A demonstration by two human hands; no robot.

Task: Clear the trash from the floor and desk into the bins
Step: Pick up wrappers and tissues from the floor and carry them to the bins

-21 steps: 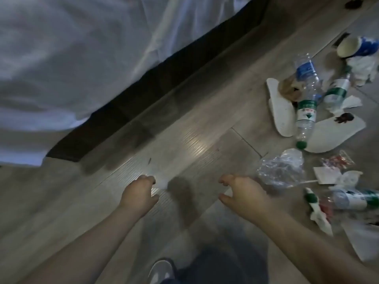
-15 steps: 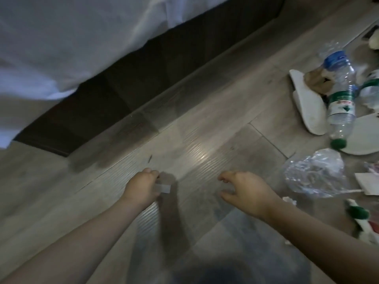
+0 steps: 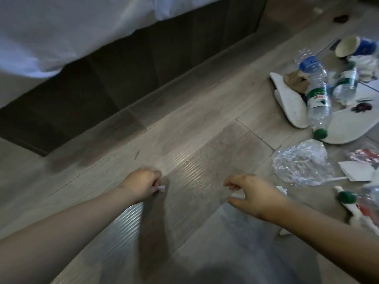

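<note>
Fingers (image 3: 156, 175) of the left hand (image 3: 141, 184) curl tight and pinch a small white paper scrap (image 3: 161, 188). Its free corner sticks out sideways toward the right hand (image 3: 253, 193), and it is too small to show a clear long axis. That hand's index finger and thumb are hooked apart over a second white paper scrap (image 3: 238, 195). Whether they grip it or it lies on the grey wood-plank floor (image 3: 194, 140) cannot be told.

Both hands hover nearer the person than the clear plastic water bottle with a green cap (image 3: 317, 103), and to its left. That bottle lies on its side, its long axis running away from the person and its cap pointing back toward them, across two white flat slippers (image 3: 291, 105). A crumpled clear plastic bag (image 3: 301, 162) sits just on the near side of the cap. A smaller clear bottle with a green label (image 3: 346, 85) lies just right of the landmark bottle, roughly parallel to it. Beyond it, a white and blue paper cup (image 3: 352, 48) lies tipped over, mouth facing left. Far left of the bottle stands a dark bed base (image 3: 143, 68) under a white sheet (image 3: 61, 27).
</note>
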